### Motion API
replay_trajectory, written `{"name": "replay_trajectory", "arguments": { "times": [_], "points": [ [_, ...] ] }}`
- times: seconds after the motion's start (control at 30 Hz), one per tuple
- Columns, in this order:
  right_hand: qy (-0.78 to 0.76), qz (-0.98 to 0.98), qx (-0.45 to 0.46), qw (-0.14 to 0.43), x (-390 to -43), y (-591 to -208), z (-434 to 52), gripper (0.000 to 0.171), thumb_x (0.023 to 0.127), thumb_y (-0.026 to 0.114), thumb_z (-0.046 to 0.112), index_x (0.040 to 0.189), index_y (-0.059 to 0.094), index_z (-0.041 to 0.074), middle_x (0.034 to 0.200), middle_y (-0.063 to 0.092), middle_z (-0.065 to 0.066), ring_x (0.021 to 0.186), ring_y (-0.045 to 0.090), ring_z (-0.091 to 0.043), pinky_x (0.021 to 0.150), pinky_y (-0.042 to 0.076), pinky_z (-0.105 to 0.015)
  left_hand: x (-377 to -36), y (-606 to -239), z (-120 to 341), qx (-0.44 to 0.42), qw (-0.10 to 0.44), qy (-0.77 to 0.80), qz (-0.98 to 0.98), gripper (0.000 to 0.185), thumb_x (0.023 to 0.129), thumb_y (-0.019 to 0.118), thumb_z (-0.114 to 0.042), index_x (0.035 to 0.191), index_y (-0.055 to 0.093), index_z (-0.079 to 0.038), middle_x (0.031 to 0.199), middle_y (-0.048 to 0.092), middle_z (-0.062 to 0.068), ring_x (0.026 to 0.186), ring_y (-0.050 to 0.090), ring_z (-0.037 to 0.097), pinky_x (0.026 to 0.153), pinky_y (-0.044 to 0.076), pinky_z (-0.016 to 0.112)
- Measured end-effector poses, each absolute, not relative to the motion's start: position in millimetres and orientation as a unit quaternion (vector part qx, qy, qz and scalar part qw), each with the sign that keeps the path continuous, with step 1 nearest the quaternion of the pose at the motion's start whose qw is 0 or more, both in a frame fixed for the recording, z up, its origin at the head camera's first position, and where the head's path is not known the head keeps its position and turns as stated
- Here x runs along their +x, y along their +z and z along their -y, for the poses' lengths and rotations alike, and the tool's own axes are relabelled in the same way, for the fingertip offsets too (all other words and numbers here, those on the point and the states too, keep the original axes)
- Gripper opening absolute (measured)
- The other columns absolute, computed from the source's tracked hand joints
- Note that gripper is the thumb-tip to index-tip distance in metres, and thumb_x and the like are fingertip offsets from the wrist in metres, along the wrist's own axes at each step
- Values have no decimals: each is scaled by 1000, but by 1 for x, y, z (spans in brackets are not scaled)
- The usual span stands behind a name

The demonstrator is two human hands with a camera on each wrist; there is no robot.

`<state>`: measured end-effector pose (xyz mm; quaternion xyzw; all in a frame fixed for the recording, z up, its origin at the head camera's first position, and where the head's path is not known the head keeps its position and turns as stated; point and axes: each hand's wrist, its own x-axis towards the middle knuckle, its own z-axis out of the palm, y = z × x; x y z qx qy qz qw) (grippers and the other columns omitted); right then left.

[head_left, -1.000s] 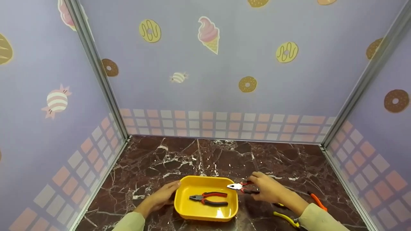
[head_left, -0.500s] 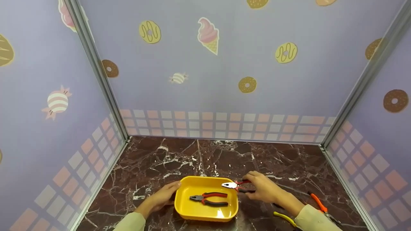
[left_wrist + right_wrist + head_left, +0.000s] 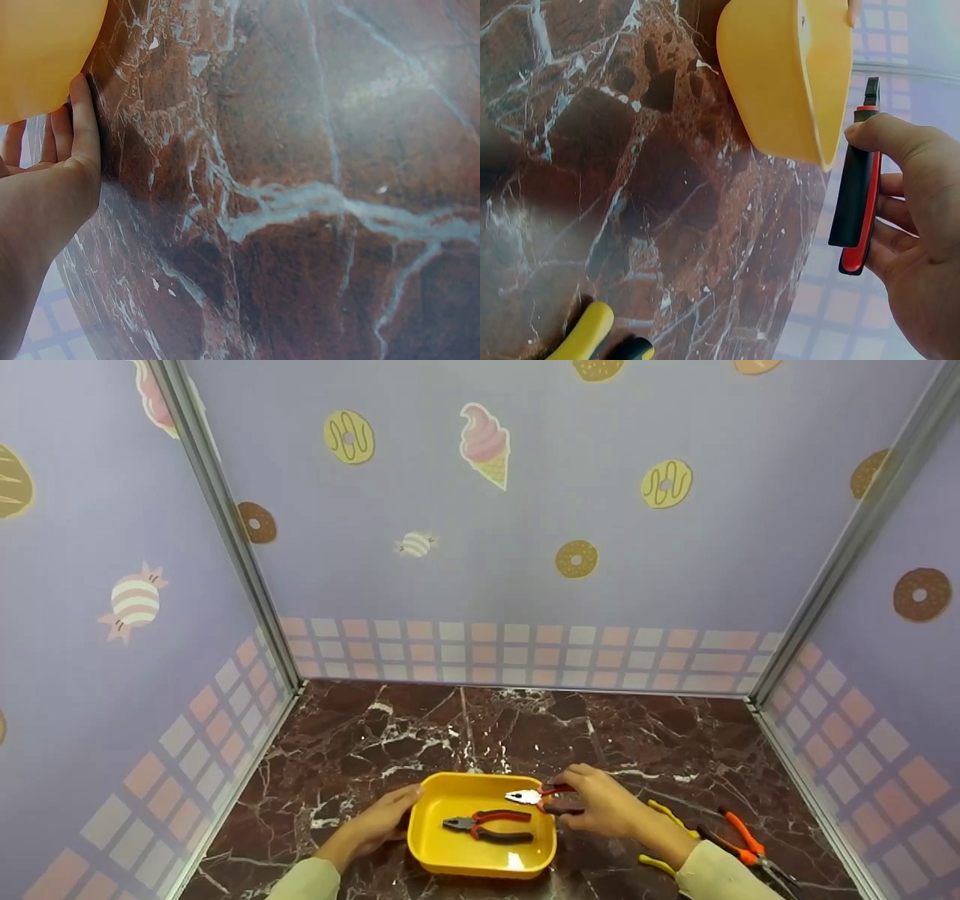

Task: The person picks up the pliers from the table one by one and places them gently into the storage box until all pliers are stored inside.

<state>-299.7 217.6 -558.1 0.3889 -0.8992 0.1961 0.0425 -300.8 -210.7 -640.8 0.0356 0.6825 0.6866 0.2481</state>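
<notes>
Clamping its fingers on combination pliers [image 3: 533, 796], my right hand [image 3: 604, 802] stands beside the yellow tub [image 3: 472, 871]; my left hand [image 3: 381, 819] touches it, fingers straight.

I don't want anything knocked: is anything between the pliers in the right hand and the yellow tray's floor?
Yes, the right rim of the yellow tray: the held pliers cross over it, so lowering straight down would probably catch their handles. Another pair lies on the tray's floor.

Booth [image 3: 827, 577], w/ printed pnls [image 3: 465, 592], marbled tbl [image 3: 525, 739]
</notes>
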Motion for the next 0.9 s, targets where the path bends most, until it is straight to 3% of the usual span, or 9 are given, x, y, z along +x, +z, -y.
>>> {"name": "replay_trajectory", "arguments": {
  "times": [0.5,0.7,0.9],
  "points": [
    [197,884,420,56,-292,-568,-191,47,82,91,19,123,71,6,116,68,-6,106,66,-23,90,61,-43,-298,-637,210,47,250,688,-679,67,115,45,-43,163,33,3,146,59,24,122,66,30,100,59,51],
    [199,886,417,46,-292,-570,-182,45,83,90,24,122,72,8,112,68,0,105,64,-18,90,59,-41,-298,-639,210,45,245,692,-678,69,114,47,-44,162,34,4,146,59,25,122,66,31,100,59,52],
    [188,901,391,22,-290,-571,-176,48,85,88,28,127,71,11,121,67,-4,108,65,-23,93,59,-43,-299,-641,210,41,240,691,-681,70,114,48,-44,162,34,4,149,56,26,123,65,31,101,58,54]
  ]
}}
